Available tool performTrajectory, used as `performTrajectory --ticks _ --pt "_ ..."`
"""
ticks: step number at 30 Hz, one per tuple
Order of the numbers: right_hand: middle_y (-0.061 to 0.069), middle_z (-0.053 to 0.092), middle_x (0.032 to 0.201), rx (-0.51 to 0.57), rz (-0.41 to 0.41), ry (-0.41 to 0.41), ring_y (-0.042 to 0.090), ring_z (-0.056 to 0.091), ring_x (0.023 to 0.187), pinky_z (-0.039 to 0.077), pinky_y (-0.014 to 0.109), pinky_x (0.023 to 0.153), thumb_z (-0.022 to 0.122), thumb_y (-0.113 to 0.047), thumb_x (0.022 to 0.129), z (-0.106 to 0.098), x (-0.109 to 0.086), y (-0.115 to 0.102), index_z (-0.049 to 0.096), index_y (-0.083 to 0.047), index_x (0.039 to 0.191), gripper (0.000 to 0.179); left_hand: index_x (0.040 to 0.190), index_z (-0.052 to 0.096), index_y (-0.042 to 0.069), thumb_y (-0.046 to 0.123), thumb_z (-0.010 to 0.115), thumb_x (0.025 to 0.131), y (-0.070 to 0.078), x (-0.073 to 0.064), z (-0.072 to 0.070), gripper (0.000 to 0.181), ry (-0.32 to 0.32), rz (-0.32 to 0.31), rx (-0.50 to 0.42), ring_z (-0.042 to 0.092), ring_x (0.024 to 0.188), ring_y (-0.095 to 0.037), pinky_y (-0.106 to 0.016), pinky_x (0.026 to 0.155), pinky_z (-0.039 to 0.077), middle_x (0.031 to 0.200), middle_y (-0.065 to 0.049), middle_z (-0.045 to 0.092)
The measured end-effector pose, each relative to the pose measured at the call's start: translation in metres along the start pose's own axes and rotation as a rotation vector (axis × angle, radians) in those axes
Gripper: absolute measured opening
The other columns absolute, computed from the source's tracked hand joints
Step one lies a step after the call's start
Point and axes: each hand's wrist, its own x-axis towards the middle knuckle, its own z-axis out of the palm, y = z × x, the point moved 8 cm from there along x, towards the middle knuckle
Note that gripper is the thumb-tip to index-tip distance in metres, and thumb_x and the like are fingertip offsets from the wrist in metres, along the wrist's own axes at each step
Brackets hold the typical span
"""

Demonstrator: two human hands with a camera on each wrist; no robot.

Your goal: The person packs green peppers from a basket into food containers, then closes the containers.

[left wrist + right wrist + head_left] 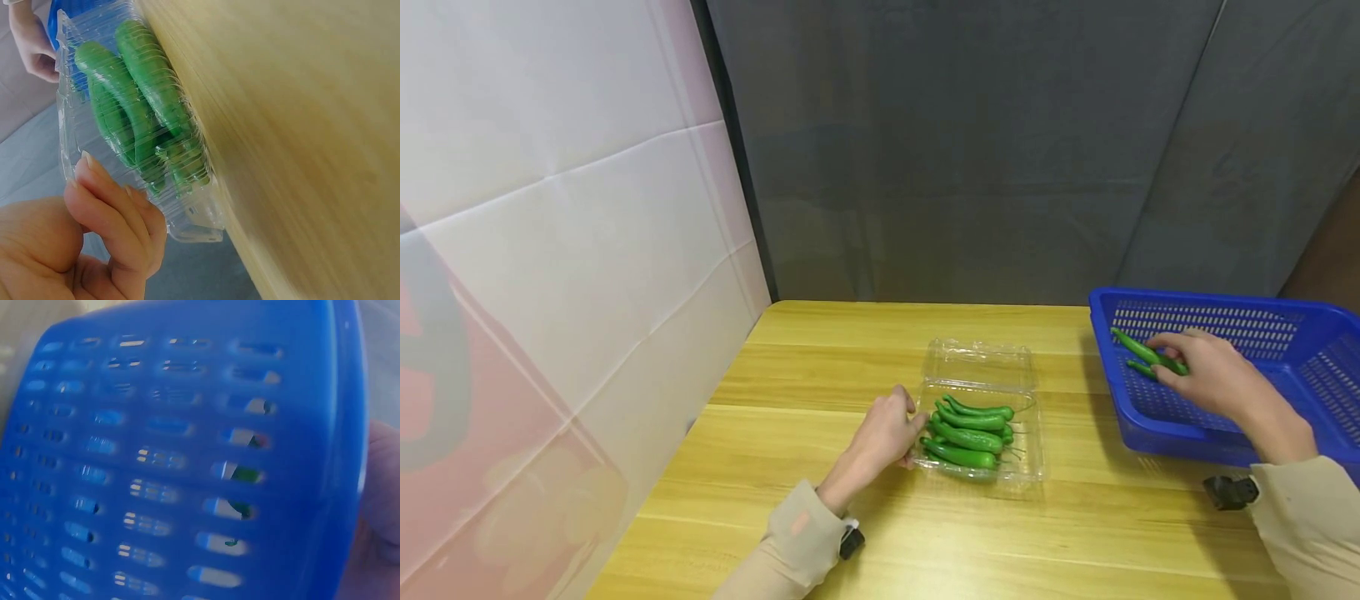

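In the head view, a hinged clear plastic box [1030, 454] lies on the table with its lid [981, 367] folded back. Several green chili peppers [970, 439] lie side by side inside it. My left hand [880, 429] holds the box's left edge, its curled fingers at the rim in the left wrist view. Over at the right, my right hand [1217, 375] reaches into a blue basket [1195, 446] and pinches a green chili pepper [1133, 344]. A second green pepper [1141, 369] shows just below it, partly hidden by the fingers. The basket wall hides most of this hand in the right wrist view.
A wooden table [820, 358] carries both containers, with the basket at its right side. A dark grey curtain [955, 167] hangs behind the table. To the left stands a pale fabric wall [580, 225] with a red print.
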Motion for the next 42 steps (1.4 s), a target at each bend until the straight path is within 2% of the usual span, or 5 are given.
performTrajectory --ticks 10,18,31,38,42 --pt "0.008 0.063 0.083 0.010 -0.071 0.103 0.026 0.057 0.077 0.050 0.048 0.064 0.078 -0.002 0.081 -0.010 0.000 -0.025 0.070 0.004 0.106 0.027 0.107 0.052 -0.011 0.007 0.062 0.101 0.001 0.000 -0.001 0.021 0.003 0.006 0.021 0.057 0.038 -0.014 -0.036 0.042 0.059 0.059 -0.010 0.059" --pt "0.014 0.064 0.091 0.029 -0.069 0.093 0.029 0.059 0.081 0.053 0.051 0.065 0.078 -0.002 0.084 -0.010 0.001 -0.040 0.070 0.005 0.111 0.029 0.107 0.052 -0.011 0.007 0.061 0.101 0.000 0.000 0.000 0.021 0.004 0.008 0.024 0.056 0.037 -0.013 -0.036 0.041 0.058 0.058 -0.010 0.059" --pt "0.018 0.062 0.097 0.030 -0.101 0.092 0.029 0.058 0.081 0.055 0.050 0.064 0.077 -0.004 0.087 -0.009 0.000 -0.066 0.071 0.003 0.113 0.028 0.108 0.052 -0.012 0.006 0.061 0.101 0.001 0.000 0.000 0.022 0.006 0.013 0.021 0.056 0.038 -0.013 -0.033 0.040 0.058 0.060 -0.011 0.059" --pt "0.022 0.062 0.103 0.049 -0.124 0.100 0.034 0.061 0.085 0.056 0.053 0.066 0.077 -0.003 0.088 -0.008 -0.001 -0.081 0.070 0.005 0.117 0.031 0.109 0.052 -0.012 0.006 0.061 0.101 0.001 0.000 -0.001 0.022 0.007 0.008 0.014 0.057 0.038 -0.014 -0.034 0.041 0.059 0.063 -0.011 0.059" --pt "0.019 0.062 0.102 0.052 -0.137 0.101 0.030 0.060 0.083 0.055 0.047 0.063 0.077 -0.004 0.088 -0.006 0.000 -0.087 0.071 0.003 0.117 0.031 0.108 0.052 -0.012 0.007 0.061 0.101 0.000 0.000 -0.001 0.022 0.009 0.005 0.016 0.057 0.038 -0.014 -0.034 0.041 0.059 0.063 -0.010 0.058"
